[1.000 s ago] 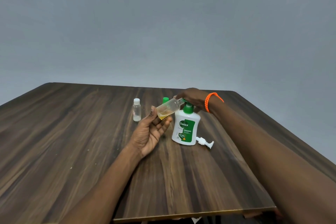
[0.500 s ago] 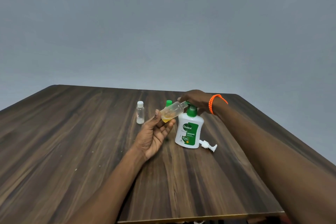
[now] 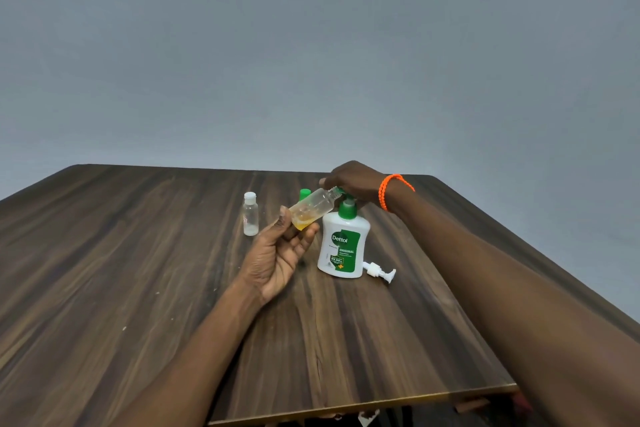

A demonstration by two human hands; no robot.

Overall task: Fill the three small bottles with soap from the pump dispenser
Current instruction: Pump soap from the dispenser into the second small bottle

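A tilted clear bottle (image 3: 311, 210) with a little amber soap at its lower end lay pinched in the left hand (image 3: 277, 260), its open mouth under the right hand (image 3: 351, 178), which curled over the green pump on the Dettol dispenser (image 3: 343, 248) just right of the left hand, while a capped small bottle (image 3: 250, 215) stood on the surface (image 3: 138, 288) to the left.
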